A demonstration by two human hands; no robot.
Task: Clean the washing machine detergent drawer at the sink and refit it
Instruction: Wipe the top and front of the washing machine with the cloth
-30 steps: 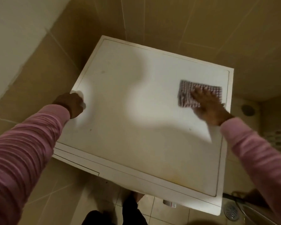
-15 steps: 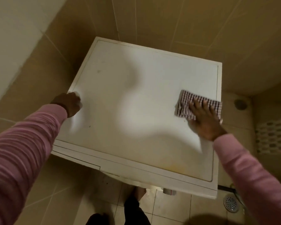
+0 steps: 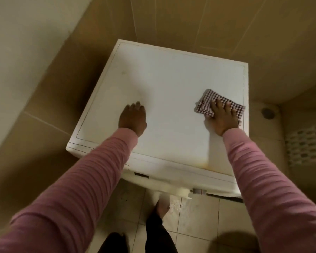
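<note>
The right hand point(image 3: 222, 118) presses flat, fingers spread, on the checked cloth point(image 3: 219, 105) at the washing machine top's point(image 3: 168, 92) three-o'clock edge; the left hand point(image 3: 132, 119) rests open at nine.

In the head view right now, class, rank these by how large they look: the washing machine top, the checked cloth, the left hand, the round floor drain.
1. Washing machine top, by far.
2. Checked cloth and left hand: look alike, and the right hand hides part of the cloth, so unranked.
3. Round floor drain, smallest.
</note>
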